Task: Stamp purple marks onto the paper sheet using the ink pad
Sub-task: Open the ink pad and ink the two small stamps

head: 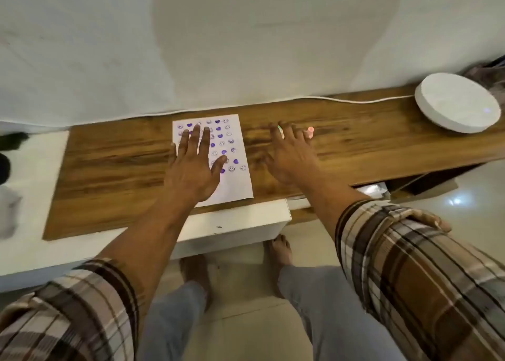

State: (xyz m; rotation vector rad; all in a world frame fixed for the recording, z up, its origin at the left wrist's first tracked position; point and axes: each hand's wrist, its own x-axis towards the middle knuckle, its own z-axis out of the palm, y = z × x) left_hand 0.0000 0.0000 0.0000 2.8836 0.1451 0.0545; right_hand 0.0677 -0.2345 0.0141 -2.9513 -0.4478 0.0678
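Observation:
A white paper sheet [235,185] lies on the wooden tabletop [114,169], covered with several purple hearts and smiley marks. My left hand [195,163] rests flat on the sheet with fingers spread, holding nothing. To the right of the sheet, my right hand [291,155] lies over the bare wood, fingers spread and blurred. Just beyond its fingertips stand two small stamps, a green one [280,129] and a pink one [310,131]. I cannot see an ink pad; it may be hidden under my right hand.
A round white device [456,106] sits at the table's far right, its white cable [273,102] running along the wall edge. A white drawer front [232,226] juts out below the table's front edge. Dark objects lie at the far left.

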